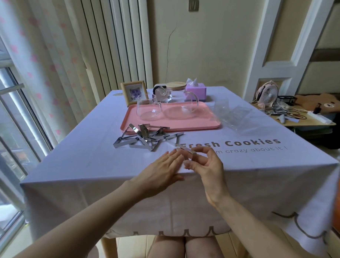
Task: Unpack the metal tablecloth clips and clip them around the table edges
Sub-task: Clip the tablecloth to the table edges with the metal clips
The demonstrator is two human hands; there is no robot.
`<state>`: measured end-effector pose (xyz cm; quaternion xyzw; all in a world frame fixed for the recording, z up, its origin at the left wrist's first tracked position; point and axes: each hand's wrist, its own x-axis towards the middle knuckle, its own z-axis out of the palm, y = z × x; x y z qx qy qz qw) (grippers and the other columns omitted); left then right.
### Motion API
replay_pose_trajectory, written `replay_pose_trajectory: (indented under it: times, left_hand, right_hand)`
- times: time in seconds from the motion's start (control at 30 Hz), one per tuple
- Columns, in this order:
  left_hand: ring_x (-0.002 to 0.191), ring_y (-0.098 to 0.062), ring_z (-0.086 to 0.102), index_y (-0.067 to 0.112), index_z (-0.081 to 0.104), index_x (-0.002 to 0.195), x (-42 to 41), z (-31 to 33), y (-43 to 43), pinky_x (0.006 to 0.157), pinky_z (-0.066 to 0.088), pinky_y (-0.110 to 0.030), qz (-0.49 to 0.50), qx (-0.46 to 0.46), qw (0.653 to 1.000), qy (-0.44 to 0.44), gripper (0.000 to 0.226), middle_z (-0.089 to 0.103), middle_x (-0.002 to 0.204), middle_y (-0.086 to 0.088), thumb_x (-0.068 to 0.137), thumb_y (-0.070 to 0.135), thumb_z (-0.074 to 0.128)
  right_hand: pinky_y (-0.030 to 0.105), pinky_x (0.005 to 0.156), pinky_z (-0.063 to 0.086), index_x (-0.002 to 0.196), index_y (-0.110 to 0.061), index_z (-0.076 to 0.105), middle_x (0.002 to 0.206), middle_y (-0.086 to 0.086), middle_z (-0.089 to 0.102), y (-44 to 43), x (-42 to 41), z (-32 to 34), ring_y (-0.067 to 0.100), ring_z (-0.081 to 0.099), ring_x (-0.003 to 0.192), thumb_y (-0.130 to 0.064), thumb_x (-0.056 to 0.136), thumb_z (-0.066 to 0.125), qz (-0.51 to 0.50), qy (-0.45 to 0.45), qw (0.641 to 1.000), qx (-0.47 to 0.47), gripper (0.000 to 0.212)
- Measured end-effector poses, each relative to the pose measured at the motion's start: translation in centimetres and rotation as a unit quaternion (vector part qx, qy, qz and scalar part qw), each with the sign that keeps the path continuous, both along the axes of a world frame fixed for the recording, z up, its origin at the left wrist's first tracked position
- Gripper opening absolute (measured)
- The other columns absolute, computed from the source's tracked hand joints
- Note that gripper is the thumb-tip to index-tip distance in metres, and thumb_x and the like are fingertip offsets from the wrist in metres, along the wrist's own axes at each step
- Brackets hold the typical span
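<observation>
nearest: find tablecloth [206, 204] draped over the near table edge and hanging toward the knees. at that edge, note left hand [163, 168] lying flat, fingers straight, pressing the cloth down just beside the fold, holding nothing. just to its right, note right hand [208, 166] raised slightly above the edge, grip closed in a pinch on one metal clip [186, 150] between thumb and fingertips (cannot tell which way the clip's mouth faces).

read the clip's long axis as slanting far-left to near-right, lying more along the edge than across it. place the edge just nearer than the clip and below it. judge a turn is needed to bring the open end toward the edge before sliding it on. leave that to the right hand; the left is better placed to steady the cloth.

farther in: log pile of loose clips [144, 139], well apart from both hands, up against the near rim of the pink tray [184, 127]. beyond, record glass cup [148, 108] and glass teapot [180, 103] on the tray, and clear packaging [230, 115] just right of it.
</observation>
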<state>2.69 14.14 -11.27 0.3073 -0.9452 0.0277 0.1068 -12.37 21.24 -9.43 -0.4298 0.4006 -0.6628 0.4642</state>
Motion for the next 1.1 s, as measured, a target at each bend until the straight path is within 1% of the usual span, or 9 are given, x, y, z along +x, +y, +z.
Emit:
replay_pose_trajectory:
  times: [0.17, 0.27, 0.4, 0.5, 0.7, 0.8, 0.93, 1.0, 1.1]
  left_hand:
    - [0.138, -0.030, 0.032, 0.002, 0.038, 0.139, 0.1, -0.1, 0.4, 0.116, 0.019, -0.040, 0.003, -0.009, 1.000, 0.010, 0.066, 0.036, 0.147, -0.017, 0.091, 0.047, 0.028]
    - [0.129, -0.032, 0.044, -0.002, 0.045, 0.134, 0.3, -0.2, 0.5, 0.107, 0.025, -0.042, 0.005, -0.031, 1.000, 0.005, 0.064, 0.044, 0.141, -0.019, 0.089, 0.043, 0.035]
    - [0.130, -0.021, 0.045, 0.006, 0.044, 0.133, 0.3, -0.7, 1.0, 0.105, 0.035, -0.026, 0.037, 0.008, 0.991, 0.125, 0.067, 0.048, 0.140, -0.006, 0.083, 0.051, 0.040]
    - [0.121, -0.020, 0.052, 0.008, 0.040, 0.124, 0.4, -0.6, 1.0, 0.087, 0.043, -0.027, 0.055, 0.051, 0.979, 0.192, 0.059, 0.050, 0.138, 0.001, 0.077, 0.033, 0.065]
    - [0.109, -0.018, 0.058, 0.010, 0.058, 0.112, 0.7, -1.4, 1.7, 0.072, 0.055, -0.033, -0.010, -0.043, 0.979, 0.199, 0.033, 0.053, 0.127, -0.001, 0.086, 0.029, 0.050]
    - [0.114, -0.017, 0.057, 0.007, 0.060, 0.109, 0.7, -1.9, 1.8, 0.079, 0.055, -0.034, -0.022, -0.048, 0.972, 0.227, 0.030, 0.057, 0.109, -0.007, 0.088, 0.023, 0.047]
    - [0.120, -0.017, 0.053, 0.006, 0.059, 0.110, 0.8, -1.9, 1.7, 0.088, 0.052, -0.031, -0.031, -0.051, 0.971, 0.231, 0.029, 0.060, 0.105, -0.010, 0.088, 0.023, 0.050]
    - [0.120, -0.017, 0.053, 0.005, 0.060, 0.110, 0.8, -1.9, 1.8, 0.091, 0.050, -0.029, -0.035, -0.050, 0.970, 0.236, 0.029, 0.061, 0.105, -0.011, 0.089, 0.023, 0.053]
    - [0.119, -0.016, 0.053, 0.004, 0.062, 0.108, 0.8, -1.8, 1.8, 0.094, 0.047, -0.025, -0.034, -0.052, 0.966, 0.251, 0.026, 0.062, 0.103, -0.012, 0.086, 0.018, 0.059]
  right_hand:
    - [0.018, 0.064, 0.052, 0.094, -0.005, 0.054, 0.079, 0.006, 0.075, 1.9, 1.0, -1.4, 0.012, 0.069, 0.071, 0.007, 0.075, 0.069, -0.059, -0.059, 0.996, 0.002, 0.028]
    - [0.020, 0.063, 0.052, 0.095, -0.004, 0.051, 0.082, 0.011, 0.075, 2.7, 1.6, -2.2, 0.015, 0.070, 0.074, 0.004, 0.075, 0.070, -0.068, -0.066, 0.995, -0.003, 0.029]
    - [0.019, 0.064, 0.051, 0.092, -0.007, 0.042, 0.083, 0.011, 0.075, 3.2, 2.3, -3.3, 0.014, 0.071, 0.079, 0.009, 0.078, 0.065, -0.058, -0.058, 0.997, -0.013, 0.031]
    - [0.017, 0.065, 0.051, 0.087, -0.007, 0.045, 0.080, 0.009, 0.075, 3.2, 2.9, -4.2, 0.011, 0.070, 0.073, 0.008, 0.079, 0.065, -0.045, -0.033, 0.998, 0.005, 0.026]
    - [0.019, 0.068, 0.052, 0.075, -0.009, 0.059, 0.072, 0.009, 0.073, 2.9, 3.5, -4.9, 0.014, 0.070, 0.072, 0.007, 0.076, 0.068, -0.061, -0.010, 0.998, 0.005, 0.019]
    - [0.023, 0.071, 0.052, 0.072, -0.013, 0.062, 0.070, 0.007, 0.072, 3.1, 3.7, -5.6, 0.015, 0.068, 0.071, 0.005, 0.074, 0.071, -0.066, 0.002, 0.998, 0.003, 0.020]
    - [0.024, 0.079, 0.048, 0.077, -0.028, 0.066, 0.085, -0.008, 0.069, 3.3, 3.7, -7.5, 0.011, 0.063, 0.081, -0.010, 0.074, 0.076, -0.151, 0.150, 0.974, -0.077, 0.021]
    - [0.018, 0.082, 0.044, 0.089, -0.032, 0.064, 0.095, -0.020, 0.063, 3.2, 3.2, -8.1, 0.005, 0.058, 0.090, -0.019, 0.076, 0.071, -0.217, 0.273, 0.922, -0.171, 0.020]
    - [0.019, 0.089, 0.041, 0.106, -0.021, 0.057, 0.110, -0.012, 0.056, 2.7, 2.4, -9.5, 0.010, 0.051, 0.098, -0.017, 0.077, 0.065, -0.229, 0.395, 0.854, -0.250, 0.031]
